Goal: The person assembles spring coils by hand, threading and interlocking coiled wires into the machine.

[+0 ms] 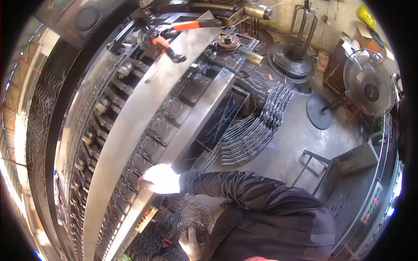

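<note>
My right hand [161,179], in a pale glove washed out by glare, reaches across to the long metal machine at the front rail. Its fingertips are by a row of thin wire rings [141,161] along the machine bed; glare hides whether they grip one. Lower down, my left hand [190,244], gloved too, has its fingers closed at the edge of a round bundle of looped wire [197,214]. Dark heaps of similar wire [152,243] lie beside that bundle.
A curved metal bar [126,117] spans the machine, with orange-handled pliers [167,43] on it. Bundled wire chains [252,135] lie on the floor beyond my right arm. A standing fan [370,85], a wire coil on a stand [289,65] and a metal cabinet [348,182] are to the right.
</note>
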`<state>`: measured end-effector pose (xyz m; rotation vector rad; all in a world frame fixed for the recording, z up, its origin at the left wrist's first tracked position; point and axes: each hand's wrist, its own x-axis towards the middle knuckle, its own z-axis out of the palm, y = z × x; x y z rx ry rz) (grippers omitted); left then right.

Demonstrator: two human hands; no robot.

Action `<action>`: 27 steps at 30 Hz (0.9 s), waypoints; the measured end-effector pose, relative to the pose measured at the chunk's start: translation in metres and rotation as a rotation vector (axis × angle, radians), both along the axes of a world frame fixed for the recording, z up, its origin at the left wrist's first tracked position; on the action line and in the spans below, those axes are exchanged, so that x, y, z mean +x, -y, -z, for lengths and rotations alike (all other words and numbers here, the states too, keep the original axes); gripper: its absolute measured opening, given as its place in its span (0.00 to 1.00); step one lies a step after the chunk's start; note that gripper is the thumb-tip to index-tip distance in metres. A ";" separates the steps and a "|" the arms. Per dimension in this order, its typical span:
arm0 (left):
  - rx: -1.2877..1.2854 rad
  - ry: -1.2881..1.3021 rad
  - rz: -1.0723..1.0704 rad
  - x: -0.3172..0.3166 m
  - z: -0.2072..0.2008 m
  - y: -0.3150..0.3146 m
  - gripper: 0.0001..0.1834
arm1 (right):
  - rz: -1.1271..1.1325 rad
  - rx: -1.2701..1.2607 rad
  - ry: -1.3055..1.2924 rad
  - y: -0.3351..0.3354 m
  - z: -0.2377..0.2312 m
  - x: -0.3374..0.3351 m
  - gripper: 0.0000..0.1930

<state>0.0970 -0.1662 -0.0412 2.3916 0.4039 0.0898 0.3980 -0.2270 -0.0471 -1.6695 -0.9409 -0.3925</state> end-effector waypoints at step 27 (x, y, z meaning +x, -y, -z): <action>-0.034 -0.209 0.367 -0.057 0.011 -0.059 0.29 | 0.094 0.040 -0.331 -0.012 -0.007 -0.033 0.18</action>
